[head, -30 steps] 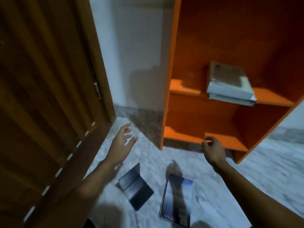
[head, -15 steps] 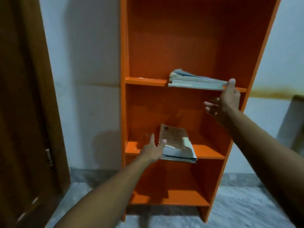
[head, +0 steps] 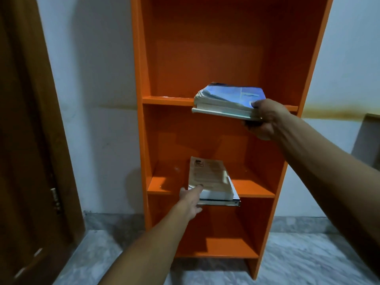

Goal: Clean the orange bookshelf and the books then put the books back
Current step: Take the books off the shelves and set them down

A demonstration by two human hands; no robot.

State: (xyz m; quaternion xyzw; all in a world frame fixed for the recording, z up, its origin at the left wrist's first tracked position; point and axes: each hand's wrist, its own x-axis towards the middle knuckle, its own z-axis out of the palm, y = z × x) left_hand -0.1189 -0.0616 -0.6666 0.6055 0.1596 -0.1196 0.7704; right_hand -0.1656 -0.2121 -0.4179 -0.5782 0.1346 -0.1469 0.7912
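Now that both hands have closed on books, the right hand (head: 265, 120) grips the blue-covered stack (head: 228, 101) off the upper shelf's front edge, the left hand (head: 191, 202) the tan-covered stack (head: 209, 179) below: emptying the orange bookshelf (head: 205, 48) begins.

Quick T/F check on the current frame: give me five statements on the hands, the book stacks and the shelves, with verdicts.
1. The right hand grips the upper book stack. True.
2. The left hand hangs free, touching nothing. False: it holds the lower book stack at its front left corner.
3. Both stacks lie flat and jut past their shelf edges. True.
4. The bottom compartment of the orange bookshelf holds books. False: no books show there.
5. The top book of the lower stack is blue. False: it is tan; the blue cover is on the upper stack.
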